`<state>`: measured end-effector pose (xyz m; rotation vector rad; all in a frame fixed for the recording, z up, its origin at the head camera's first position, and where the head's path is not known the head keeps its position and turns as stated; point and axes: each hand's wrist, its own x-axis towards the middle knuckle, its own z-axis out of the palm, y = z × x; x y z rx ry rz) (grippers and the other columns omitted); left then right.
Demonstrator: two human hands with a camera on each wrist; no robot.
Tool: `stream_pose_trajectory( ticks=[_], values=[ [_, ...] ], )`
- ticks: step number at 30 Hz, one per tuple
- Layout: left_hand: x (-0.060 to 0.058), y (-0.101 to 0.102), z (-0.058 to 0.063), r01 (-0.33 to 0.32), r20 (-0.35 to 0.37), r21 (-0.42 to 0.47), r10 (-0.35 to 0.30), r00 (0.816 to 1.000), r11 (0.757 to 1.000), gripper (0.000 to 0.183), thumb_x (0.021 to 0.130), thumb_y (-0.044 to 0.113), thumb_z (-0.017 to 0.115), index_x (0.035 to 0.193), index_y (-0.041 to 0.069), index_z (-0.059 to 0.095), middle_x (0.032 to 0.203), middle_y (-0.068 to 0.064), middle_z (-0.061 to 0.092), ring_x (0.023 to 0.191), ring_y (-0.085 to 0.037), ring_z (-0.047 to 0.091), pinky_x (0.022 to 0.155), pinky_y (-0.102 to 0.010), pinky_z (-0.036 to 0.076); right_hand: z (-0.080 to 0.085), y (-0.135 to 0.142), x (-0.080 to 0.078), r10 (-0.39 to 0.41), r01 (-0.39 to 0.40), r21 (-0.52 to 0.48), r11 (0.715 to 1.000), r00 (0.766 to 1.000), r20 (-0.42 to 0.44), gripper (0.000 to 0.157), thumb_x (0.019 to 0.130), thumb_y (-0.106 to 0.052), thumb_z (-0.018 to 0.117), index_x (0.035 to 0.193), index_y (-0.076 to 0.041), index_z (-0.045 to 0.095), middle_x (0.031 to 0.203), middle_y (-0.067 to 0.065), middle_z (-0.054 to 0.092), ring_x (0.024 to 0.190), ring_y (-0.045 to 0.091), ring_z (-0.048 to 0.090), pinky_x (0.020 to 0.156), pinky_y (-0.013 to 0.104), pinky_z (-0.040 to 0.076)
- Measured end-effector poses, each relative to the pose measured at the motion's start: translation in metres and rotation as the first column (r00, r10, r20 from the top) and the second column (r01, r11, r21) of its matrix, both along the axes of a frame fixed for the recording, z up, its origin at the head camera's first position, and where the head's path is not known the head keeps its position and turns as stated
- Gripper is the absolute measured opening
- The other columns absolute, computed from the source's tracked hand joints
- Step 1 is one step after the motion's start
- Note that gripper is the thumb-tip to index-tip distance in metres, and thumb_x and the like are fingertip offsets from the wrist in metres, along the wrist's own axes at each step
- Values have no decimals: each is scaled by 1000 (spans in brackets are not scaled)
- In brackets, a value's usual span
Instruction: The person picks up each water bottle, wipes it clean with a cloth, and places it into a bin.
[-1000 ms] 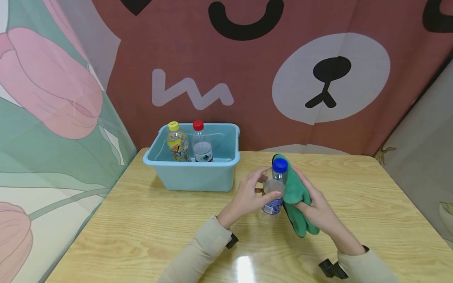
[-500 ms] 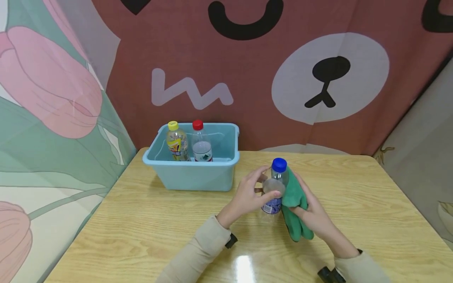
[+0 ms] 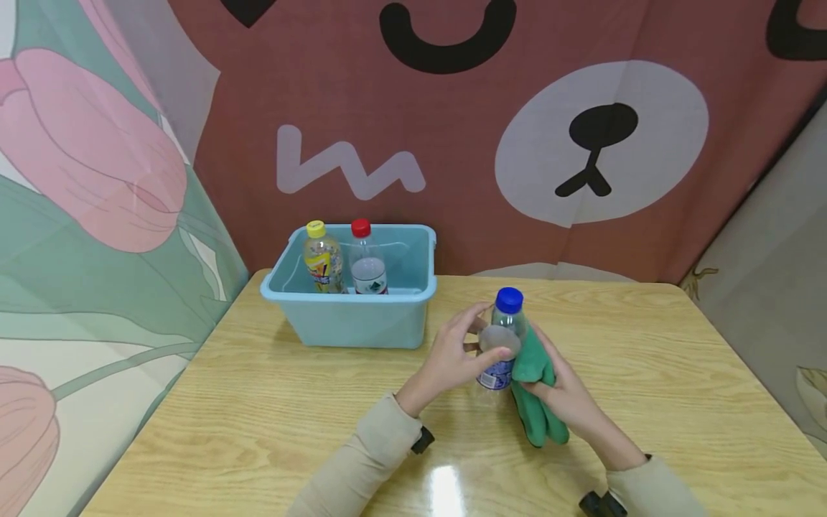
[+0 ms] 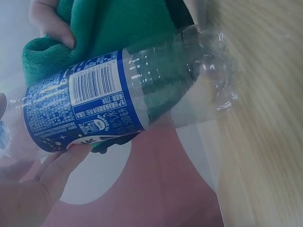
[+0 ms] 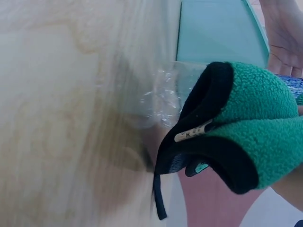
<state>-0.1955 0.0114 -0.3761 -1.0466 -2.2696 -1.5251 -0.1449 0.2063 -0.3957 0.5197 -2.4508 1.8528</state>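
A clear plastic bottle (image 3: 499, 341) with a blue cap and blue label stands upright on the table, right of centre in the head view. My left hand (image 3: 455, 353) holds it around the upper body, thumb in front and fingers behind. Against the bottle's right side, my right hand (image 3: 565, 388) grips a folded green towel (image 3: 535, 366) with dark edging. The left wrist view shows the towel (image 4: 123, 28) behind the bottle (image 4: 161, 80). In the right wrist view the towel (image 5: 265, 94) covers much of the bottle.
A light blue plastic bin (image 3: 362, 319) stands at the table's back left. Inside it are a yellow-capped bottle (image 3: 324, 262) and a red-capped bottle (image 3: 368, 266). The wooden table (image 3: 258, 431) reaches back to a printed curtain (image 3: 452, 143).
The right hand and towel have slid down the bottle's side, toward me and slightly left. The left hand and bottle have hardly moved.
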Motion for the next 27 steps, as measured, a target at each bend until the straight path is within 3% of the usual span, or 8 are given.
stream_pose_trajectory(
  ticks=[7,11,18,24,25,27],
  values=[
    [0,0,0,1,1,-6,-1,1000,1000,63,79,19,72,131,3,41,97,-12,58,87,-18,58,63,-18,52,-8,-1,0,26,-25,-5,1000,999,43,81,82,14,49,147,-12,10,147,23,15,129,41,18,99,61,21],
    [0,0,1,5,19,-13,-5,1000,1000,63,79,18,72,132,4,41,98,-12,58,88,-17,58,63,-16,51,-9,0,0,29,-30,6,1000,997,66,81,81,13,50,147,-12,10,146,24,14,129,43,16,99,63,19],
    [-1,-4,5,37,117,-35,-33,993,999,65,81,22,70,135,6,38,104,-11,58,94,-17,57,71,-24,53,-6,3,-1,-13,16,-28,999,993,114,80,77,16,50,146,-7,16,147,23,14,131,41,13,101,61,16],
    [-3,-6,6,68,143,-48,-61,988,997,64,81,21,70,133,4,36,104,-11,58,96,-17,57,74,-25,52,0,9,-1,-22,27,-37,999,992,127,82,78,16,49,147,-13,15,149,19,11,132,39,10,101,62,15],
    [-4,-7,7,76,149,-48,-68,986,996,64,82,21,69,133,3,36,105,-12,58,97,-17,57,75,-24,52,2,10,-1,-22,27,-36,999,992,123,82,78,16,49,147,-14,15,149,19,10,132,39,10,101,61,17],
    [-5,-8,8,95,179,-45,-86,980,994,62,82,20,69,132,3,36,108,-12,57,99,-18,57,76,-24,51,5,13,-1,-26,28,-21,999,994,109,83,79,15,49,147,-18,15,149,17,10,132,39,11,104,47,24]
  ],
)
